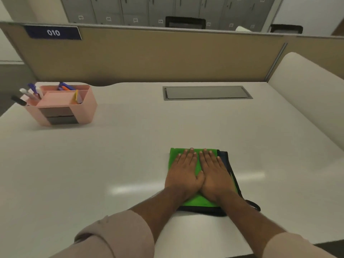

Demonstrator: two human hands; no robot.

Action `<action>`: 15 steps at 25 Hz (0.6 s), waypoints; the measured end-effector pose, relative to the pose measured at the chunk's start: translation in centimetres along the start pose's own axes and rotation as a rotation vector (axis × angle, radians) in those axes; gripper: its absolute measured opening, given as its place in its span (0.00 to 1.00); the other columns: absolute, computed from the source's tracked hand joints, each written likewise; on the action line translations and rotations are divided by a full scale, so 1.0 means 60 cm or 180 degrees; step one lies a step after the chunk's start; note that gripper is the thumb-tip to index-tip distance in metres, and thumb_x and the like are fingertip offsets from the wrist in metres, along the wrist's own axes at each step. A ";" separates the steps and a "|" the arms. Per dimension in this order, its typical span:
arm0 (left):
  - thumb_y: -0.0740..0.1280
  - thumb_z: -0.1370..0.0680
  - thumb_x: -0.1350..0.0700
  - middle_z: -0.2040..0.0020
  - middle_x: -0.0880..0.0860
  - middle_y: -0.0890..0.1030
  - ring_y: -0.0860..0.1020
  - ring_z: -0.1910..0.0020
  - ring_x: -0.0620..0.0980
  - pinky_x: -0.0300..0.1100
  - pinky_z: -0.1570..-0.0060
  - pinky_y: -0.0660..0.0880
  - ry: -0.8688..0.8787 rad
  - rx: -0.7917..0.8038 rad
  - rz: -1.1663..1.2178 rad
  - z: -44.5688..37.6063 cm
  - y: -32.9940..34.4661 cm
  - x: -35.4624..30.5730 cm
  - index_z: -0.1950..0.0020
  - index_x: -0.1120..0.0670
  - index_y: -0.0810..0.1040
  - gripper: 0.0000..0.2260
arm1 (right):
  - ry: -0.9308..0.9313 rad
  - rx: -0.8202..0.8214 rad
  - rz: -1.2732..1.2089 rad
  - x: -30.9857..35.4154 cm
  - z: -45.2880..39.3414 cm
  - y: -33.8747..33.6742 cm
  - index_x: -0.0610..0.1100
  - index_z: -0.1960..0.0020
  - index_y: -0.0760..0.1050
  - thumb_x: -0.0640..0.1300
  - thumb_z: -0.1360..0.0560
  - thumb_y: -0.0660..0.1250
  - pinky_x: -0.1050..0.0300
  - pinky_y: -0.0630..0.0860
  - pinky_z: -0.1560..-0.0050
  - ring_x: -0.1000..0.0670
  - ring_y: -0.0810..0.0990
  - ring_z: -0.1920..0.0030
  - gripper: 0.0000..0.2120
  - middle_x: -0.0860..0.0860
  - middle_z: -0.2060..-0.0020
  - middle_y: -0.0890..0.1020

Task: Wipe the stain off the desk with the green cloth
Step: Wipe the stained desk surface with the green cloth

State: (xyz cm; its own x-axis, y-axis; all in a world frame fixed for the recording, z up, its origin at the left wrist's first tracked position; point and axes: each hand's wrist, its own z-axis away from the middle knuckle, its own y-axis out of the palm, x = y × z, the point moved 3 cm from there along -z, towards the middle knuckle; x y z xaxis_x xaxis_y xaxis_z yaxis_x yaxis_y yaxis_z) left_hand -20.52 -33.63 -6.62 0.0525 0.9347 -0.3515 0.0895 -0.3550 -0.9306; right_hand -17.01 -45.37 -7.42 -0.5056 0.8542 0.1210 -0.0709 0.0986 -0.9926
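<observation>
A folded green cloth (174,155) with a dark navy edge and a loop lies flat on the white desk (121,155), right of centre and near the front. My left hand (184,174) and my right hand (214,174) rest side by side on top of it, palms down, fingers stretched flat, thumbs touching. Neither hand grips the cloth; both press on it. The hands and the cloth hide the desk beneath them, and no stain shows on the bare surface around it.
A pink desk organiser (61,105) with pens and markers stands at the back left. A grey cable hatch (206,93) is set into the desk at the back. A tan partition (149,56) closes the far side, and a white curved panel (307,86) rises at the right.
</observation>
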 end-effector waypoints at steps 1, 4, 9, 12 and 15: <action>0.51 0.22 0.44 0.19 0.53 0.51 0.48 0.21 0.48 0.45 0.24 0.39 -0.0056 -0.0024 -0.0031 0.016 -0.006 0.019 0.21 0.55 0.52 0.31 | -0.0080 0.0004 -0.0001 0.025 0.000 0.003 0.44 0.21 0.41 0.56 0.24 0.47 0.52 0.37 0.23 0.50 0.41 0.21 0.35 0.48 0.20 0.45; 0.51 0.22 0.44 0.19 0.52 0.51 0.47 0.21 0.48 0.43 0.24 0.38 -0.0229 -0.0114 -0.0120 0.053 -0.032 0.073 0.20 0.54 0.51 0.32 | -0.0297 0.0001 -0.0092 0.093 -0.012 0.008 0.45 0.21 0.41 0.58 0.28 0.40 0.53 0.35 0.24 0.50 0.40 0.21 0.38 0.48 0.20 0.44; 0.49 0.21 0.43 0.19 0.50 0.48 0.45 0.21 0.45 0.40 0.26 0.34 -0.0438 -0.0193 -0.0320 0.074 -0.068 0.161 0.20 0.52 0.50 0.31 | -0.0618 -0.0052 -0.0205 0.182 -0.059 0.013 0.44 0.21 0.43 0.58 0.26 0.45 0.51 0.33 0.24 0.48 0.41 0.21 0.37 0.47 0.20 0.46; 0.50 0.21 0.43 0.19 0.49 0.48 0.44 0.21 0.45 0.41 0.25 0.35 -0.0570 -0.0202 -0.0334 0.062 -0.080 0.200 0.20 0.51 0.49 0.31 | -0.0750 -0.0072 -0.0267 0.209 -0.094 0.014 0.45 0.21 0.43 0.58 0.25 0.46 0.50 0.33 0.24 0.49 0.41 0.21 0.37 0.47 0.20 0.46; 0.49 0.21 0.42 0.19 0.48 0.47 0.43 0.21 0.45 0.42 0.24 0.37 -0.0709 -0.0189 -0.0339 0.037 -0.085 0.232 0.20 0.51 0.48 0.31 | -0.0898 -0.0082 -0.0292 0.221 -0.138 0.016 0.46 0.21 0.43 0.60 0.26 0.45 0.51 0.34 0.24 0.50 0.41 0.21 0.37 0.48 0.20 0.46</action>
State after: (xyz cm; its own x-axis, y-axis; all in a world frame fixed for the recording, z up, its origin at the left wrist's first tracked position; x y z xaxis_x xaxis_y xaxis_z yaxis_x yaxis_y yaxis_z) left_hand -22.47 -18.78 -6.98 -0.1802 0.9453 -0.2717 0.1413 -0.2485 -0.9583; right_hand -16.66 -29.75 -6.87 -0.7174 0.6659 0.2049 -0.1074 0.1850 -0.9769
